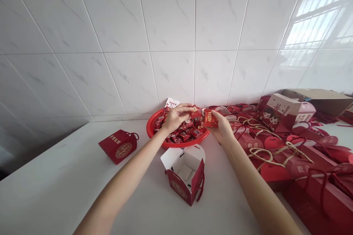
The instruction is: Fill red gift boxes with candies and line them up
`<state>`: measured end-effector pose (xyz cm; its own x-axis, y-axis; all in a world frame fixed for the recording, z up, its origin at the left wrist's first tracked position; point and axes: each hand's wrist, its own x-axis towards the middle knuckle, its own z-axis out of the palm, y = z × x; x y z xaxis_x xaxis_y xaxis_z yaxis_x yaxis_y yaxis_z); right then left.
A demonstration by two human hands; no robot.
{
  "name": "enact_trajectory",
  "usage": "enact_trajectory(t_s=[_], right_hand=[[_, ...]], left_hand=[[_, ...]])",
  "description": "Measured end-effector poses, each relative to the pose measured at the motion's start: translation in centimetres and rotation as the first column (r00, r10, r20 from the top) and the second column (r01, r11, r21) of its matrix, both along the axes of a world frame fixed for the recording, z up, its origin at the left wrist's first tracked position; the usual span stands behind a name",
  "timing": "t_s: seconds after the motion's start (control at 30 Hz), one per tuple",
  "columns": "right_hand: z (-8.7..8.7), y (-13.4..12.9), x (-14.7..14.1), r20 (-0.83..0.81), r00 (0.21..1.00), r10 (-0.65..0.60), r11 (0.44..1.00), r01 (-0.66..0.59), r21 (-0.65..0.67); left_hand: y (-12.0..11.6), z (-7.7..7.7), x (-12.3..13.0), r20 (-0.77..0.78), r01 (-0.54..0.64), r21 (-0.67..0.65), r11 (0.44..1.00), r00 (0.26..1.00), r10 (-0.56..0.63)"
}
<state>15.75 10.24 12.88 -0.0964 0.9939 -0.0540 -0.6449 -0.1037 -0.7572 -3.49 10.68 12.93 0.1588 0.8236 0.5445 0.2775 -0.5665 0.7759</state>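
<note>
Above a red plastic basket (pixel 151 126) heaped with wrapped candies (pixel 184 132), both my hands hold small packets. My left hand (pixel 176 117) pinches a red candy packet (pixel 195 113) between thumb and fingers. In my right hand (pixel 222 128) is an orange-red candy packet (pixel 210 119), gripped at its right side; whether more lies behind it is hidden. In front of the basket stands a red gift box (pixel 180 185), its white-lined flaps spread apart and nothing visible inside. A dark red cord hangs at its right side.
A closed red gift box (pixel 119 147) with a cord handle sits to the left. Many red boxes (pixel 275 170) with rope handles crowd the right side, with a cardboard box (pixel 322 99) behind. A tiled wall (pixel 172 77) borders the white table (pixel 63 187).
</note>
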Motion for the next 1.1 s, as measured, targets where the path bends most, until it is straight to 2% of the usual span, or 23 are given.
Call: enact_trajectory(t_s=[0.1,0.23,0.33,0.43,0.5,0.57,0.67,0.73,0.8,0.97,1.1], right_hand=[[0.0,-0.3,-0.2,0.019,1.0,0.006,1.0,-0.007,0.023],[0.1,-0.6,-0.2,0.036,0.999,-0.004,0.998,0.001,0.069],[0.3,-0.6,0.0,0.04,0.998,-0.049,0.997,0.047,0.064],[0.5,-0.7,0.2,0.041,0.997,-0.06,0.997,0.058,0.059],[0.5,-0.7,0.3,0.041,0.998,-0.049,0.996,0.046,0.075],[0.4,-0.6,0.3,0.046,0.998,-0.034,0.995,0.03,0.095],[0.2,-0.6,0.2,0.06,0.998,-0.03,0.994,0.023,0.111],[0.1,-0.6,0.2,0.07,0.997,-0.032,0.993,0.024,0.118],[0.1,-0.6,0.2,0.078,0.996,-0.034,0.992,0.025,0.122],[0.3,-0.7,0.4,0.069,0.996,-0.051,0.994,0.044,0.098],[0.4,-0.9,0.5,0.075,0.996,-0.043,0.994,0.035,0.107]], left_hand=[[-0.9,0.2,0.7,-0.016,0.009,0.028,1.0,1.0,-0.008],[-1.0,0.3,1.0,-0.095,-0.041,0.072,0.997,0.994,0.048],[-0.5,0.3,-0.1,-0.252,-0.08,0.068,0.994,0.963,0.095],[-0.2,0.1,-1.8,-0.531,-0.14,0.002,0.99,0.839,0.119],[-0.2,-0.2,-2.6,-0.642,-0.169,-0.028,0.985,0.758,0.112],[-0.4,-0.5,-2.6,-0.686,-0.151,-0.063,0.987,0.724,0.067],[-0.8,-0.8,-1.4,-0.746,-0.04,-0.184,0.982,0.657,-0.113],[-0.7,-1.0,-0.3,-0.773,0.033,-0.298,0.954,0.578,-0.261],[-0.2,-1.2,0.6,-0.799,0.046,-0.376,0.925,0.489,-0.349],[1.3,-1.8,1.9,-0.881,-0.065,-0.372,0.926,0.339,-0.33],[1.7,-1.9,2.2,-0.891,-0.133,-0.408,0.903,0.273,-0.363]])
